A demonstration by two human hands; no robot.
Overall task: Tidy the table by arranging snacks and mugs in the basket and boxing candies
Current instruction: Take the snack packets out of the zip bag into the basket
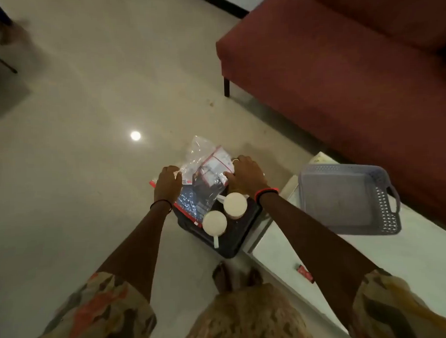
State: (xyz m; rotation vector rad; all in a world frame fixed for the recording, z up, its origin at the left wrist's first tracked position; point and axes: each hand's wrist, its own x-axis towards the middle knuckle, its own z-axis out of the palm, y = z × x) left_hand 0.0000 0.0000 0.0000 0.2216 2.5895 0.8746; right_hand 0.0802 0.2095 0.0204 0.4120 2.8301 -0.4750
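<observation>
While left hand and right hand gripped the snack bags at the black basket's far end, the table lay nearer the right.

Red sofa top rt, glossy floor (lamp glare on it)
</observation>
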